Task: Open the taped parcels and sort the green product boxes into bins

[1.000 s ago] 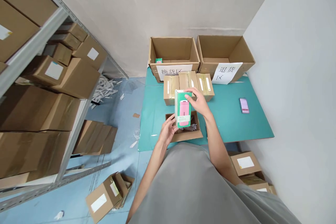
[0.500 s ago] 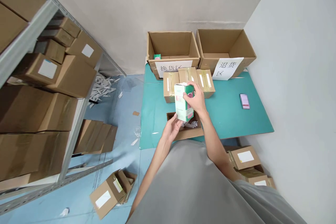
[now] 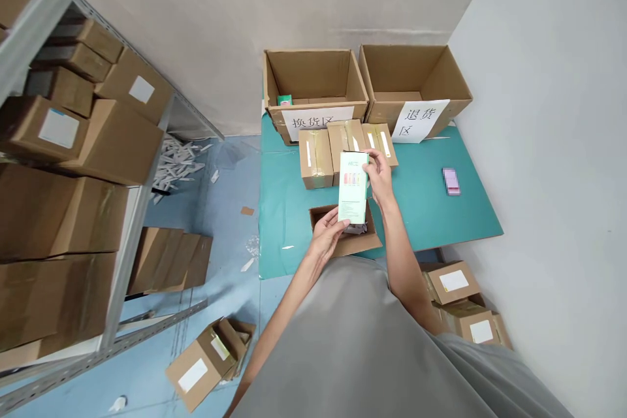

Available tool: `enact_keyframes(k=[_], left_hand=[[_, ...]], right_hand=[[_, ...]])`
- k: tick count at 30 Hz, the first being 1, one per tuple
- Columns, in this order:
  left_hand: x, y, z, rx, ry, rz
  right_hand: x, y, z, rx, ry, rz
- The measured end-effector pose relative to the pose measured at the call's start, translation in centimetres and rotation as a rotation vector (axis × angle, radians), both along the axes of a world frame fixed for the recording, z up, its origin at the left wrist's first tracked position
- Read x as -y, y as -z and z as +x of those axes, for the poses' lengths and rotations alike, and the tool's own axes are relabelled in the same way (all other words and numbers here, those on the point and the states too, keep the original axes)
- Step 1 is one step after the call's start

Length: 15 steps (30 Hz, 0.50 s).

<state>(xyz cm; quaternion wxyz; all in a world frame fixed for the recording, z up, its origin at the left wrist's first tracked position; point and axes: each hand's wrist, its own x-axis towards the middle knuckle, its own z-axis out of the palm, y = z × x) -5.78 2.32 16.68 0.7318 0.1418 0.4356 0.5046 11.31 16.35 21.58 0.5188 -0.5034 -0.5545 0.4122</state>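
A pale green product box (image 3: 353, 189) is held upright between my hands, its printed panel with a row of small coloured pictures turned towards me. My left hand (image 3: 329, 232) grips its lower left corner, thumb across the front. At the upper right edge, my right hand (image 3: 379, 176) closes on it with thumb and fingers. Below it, an open cardboard carton (image 3: 356, 246) with crumpled packing paper inside stands at the table's near edge, partly hidden by the product box and my left hand. Just behind are taped small cartons (image 3: 316, 160).
Two large open boxes with paper signs, a left box (image 3: 313, 68) holding a small green box and a right box (image 3: 406, 65), stand along the back of the green table (image 3: 426, 209). A pixelated pinkish item (image 3: 451, 181) lies right. Shelving with cartons (image 3: 122, 140) rises left.
The product box has been turned so its pale printed panel faces me, and the green and pink side has swung out of sight. It has shifted slightly right, still in both hands.
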Motion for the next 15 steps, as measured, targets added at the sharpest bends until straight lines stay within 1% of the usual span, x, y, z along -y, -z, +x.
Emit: enact_keyframes(k=[3, 5, 7, 9, 10, 12, 15], left_hand=[[0.0, 0.5, 0.1, -0.147, -0.109, 0.016], [0.0, 0.6, 0.0, -0.256, -0.158, 0.034], [0.1, 0.5, -0.3, -0.332, -0.166, 0.047], [0.3, 0.4, -0.7, -0.354, -0.161, 0.052], [0.3, 0.3, -1.1, -0.334, -0.155, 0.047], [0.4, 0.3, -1.9, -0.225, -0.123, 0.007], [0.4, 0.7, -3.3, -0.008, 0.013, -0.062]], right_hand=[[0.4, -0.4, -0.8, 0.076, -0.017, -0.031], [0.8, -0.7, -1.6, 0.153, 0.009, -0.05], [1.3, -0.9, -2.4, 0.231, 0.062, -0.064], [1.7, -0.9, -3.1, 0.278, 0.108, -0.041], [1.8, -0.9, -3.3, 0.284, 0.116, -0.017], [2.0, -0.5, -3.5, 0.262, 0.104, 0.024], [2.2, 0.4, -3.6, 0.177, 0.058, 0.016]])
